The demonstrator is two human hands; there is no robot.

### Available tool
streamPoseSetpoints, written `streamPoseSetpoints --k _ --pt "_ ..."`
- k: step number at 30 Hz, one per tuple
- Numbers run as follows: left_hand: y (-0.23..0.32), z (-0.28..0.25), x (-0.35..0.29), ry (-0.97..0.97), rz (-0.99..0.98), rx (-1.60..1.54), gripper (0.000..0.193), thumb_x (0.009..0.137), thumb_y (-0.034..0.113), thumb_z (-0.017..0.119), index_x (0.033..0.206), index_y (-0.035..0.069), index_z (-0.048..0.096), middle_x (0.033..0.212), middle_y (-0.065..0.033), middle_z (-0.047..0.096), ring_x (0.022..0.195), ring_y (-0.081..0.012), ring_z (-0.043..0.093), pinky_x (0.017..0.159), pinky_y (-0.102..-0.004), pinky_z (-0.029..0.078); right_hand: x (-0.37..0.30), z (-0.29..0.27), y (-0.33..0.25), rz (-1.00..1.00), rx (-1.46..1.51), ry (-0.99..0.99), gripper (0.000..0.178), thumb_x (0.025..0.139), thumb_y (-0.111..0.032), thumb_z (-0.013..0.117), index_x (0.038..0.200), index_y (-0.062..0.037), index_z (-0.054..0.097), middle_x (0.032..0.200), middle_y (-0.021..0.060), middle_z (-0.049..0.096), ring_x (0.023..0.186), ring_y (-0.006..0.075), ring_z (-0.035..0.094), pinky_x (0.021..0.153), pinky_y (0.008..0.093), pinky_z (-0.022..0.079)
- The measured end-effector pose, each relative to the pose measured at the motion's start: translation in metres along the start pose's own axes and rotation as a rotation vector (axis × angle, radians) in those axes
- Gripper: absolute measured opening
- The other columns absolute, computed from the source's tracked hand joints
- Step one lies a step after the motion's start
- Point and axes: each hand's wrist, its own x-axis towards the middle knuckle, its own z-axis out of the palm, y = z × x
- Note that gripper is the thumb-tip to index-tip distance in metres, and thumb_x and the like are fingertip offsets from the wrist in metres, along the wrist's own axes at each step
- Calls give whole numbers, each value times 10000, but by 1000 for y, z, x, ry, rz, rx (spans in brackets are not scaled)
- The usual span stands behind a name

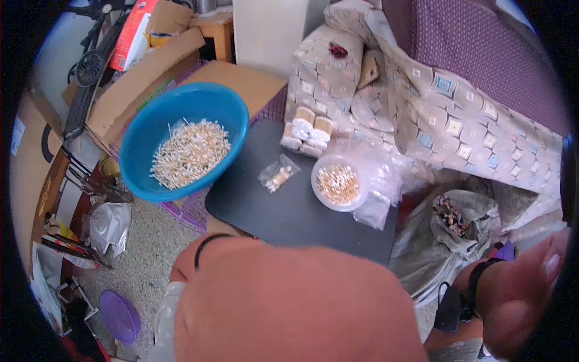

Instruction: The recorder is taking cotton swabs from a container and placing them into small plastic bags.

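Observation:
Close to the camera, what appears to be my left hand (295, 301) fills the lower middle as a large blurred shape. Its fingers cannot be made out; a thin dark cord shows at its upper left. At the lower right rim is my right hand (522, 289), raised, with a black band round the wrist and one nail showing; most fingers are hidden. Beyond them, a white bowl (339, 196) of cotton swabs (338, 181) stands on a black tabletop (259, 211). Beside it lie clear plastic bags (381, 187), a small bag of swabs (279, 176) and several swab bundles (306, 131).
A large blue basin (134, 154) full of loose swabs stands at the left. Right of the table is a grey sack (422, 265) near a patterned sofa cover (476, 127). Cardboard (145, 72) and a purple basin (114, 314) are at the left.

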Motion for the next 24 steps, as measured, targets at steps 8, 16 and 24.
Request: streamPoseSetpoints --k 8,16,24 --pt "-43 14 10 -10 -116 -75 170 866 82 547 955 10 673 920 -91 688 794 -175 638 726 -318 497 89 137 80 146 -45 37 364 901 -379 570 1076 -67 510 984 133 538 735 195 522 613 303 427" --pt "-156 3 -59 178 -551 498 199 923 175 546 998 26 654 915 -102 684 836 -177 637 760 -292 478 116 188 76 125 -93 16 346 915 -371 559 1052 -54 547 951 138 583 695 187 561 586 282 440" --pt "-228 -4 -120 82 -600 1006 215 912 237 515 987 91 654 981 -126 664 883 -310 636 749 -412 499 -26 238 233 944 -397 -268 130 838 -99 613 954 -47 644 842 144 610 755 294 613 670 353 489"
